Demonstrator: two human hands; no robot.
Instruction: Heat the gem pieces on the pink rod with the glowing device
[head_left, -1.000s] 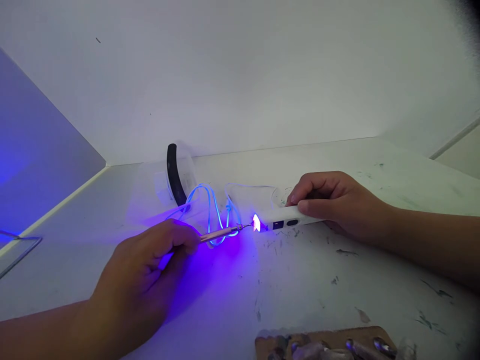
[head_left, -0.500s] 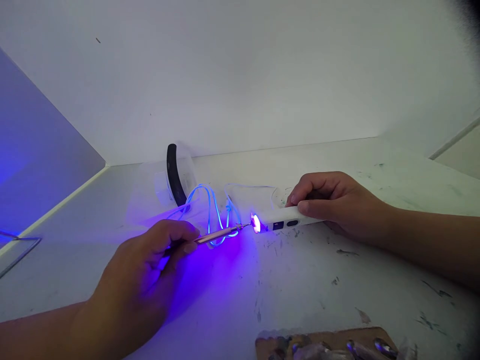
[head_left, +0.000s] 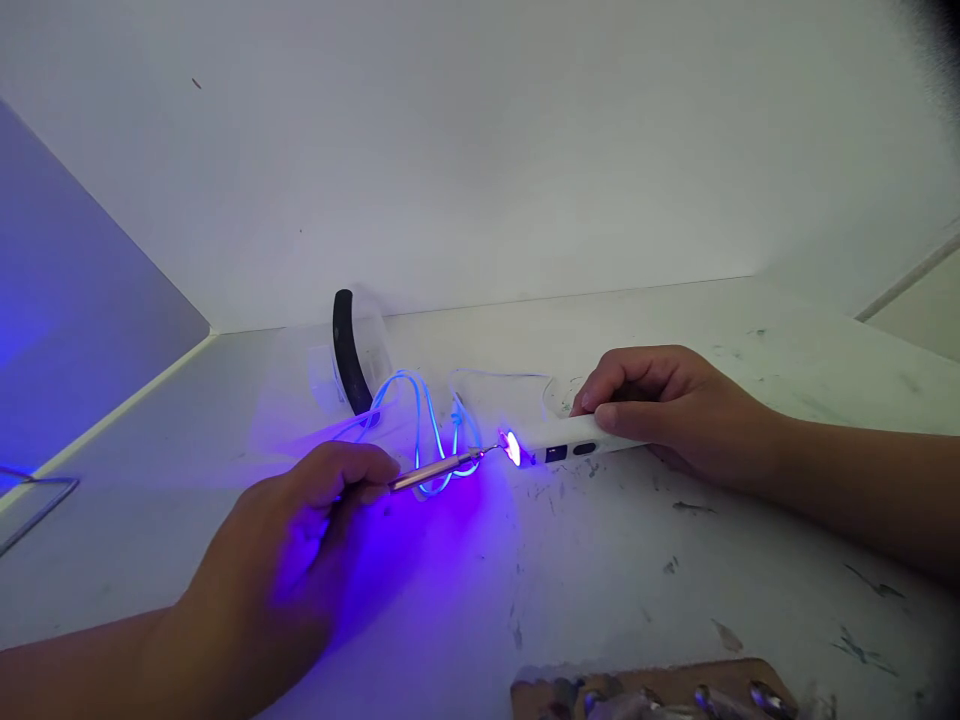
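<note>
Curing appears under way: right hand [head_left: 667,405] clenched on the white UV lamp [head_left: 570,438], lit and resting on the desk [head_left: 600,580]. Left hand [head_left: 292,540] grasps a thin metal tool [head_left: 435,470], its tip at the glow. Glowing cable [head_left: 427,420] lies behind; work unfinished.

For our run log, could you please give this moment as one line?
left hand: holds thin tool | right hand: holds lit lamp | tool tip at glow | cable behind
</note>
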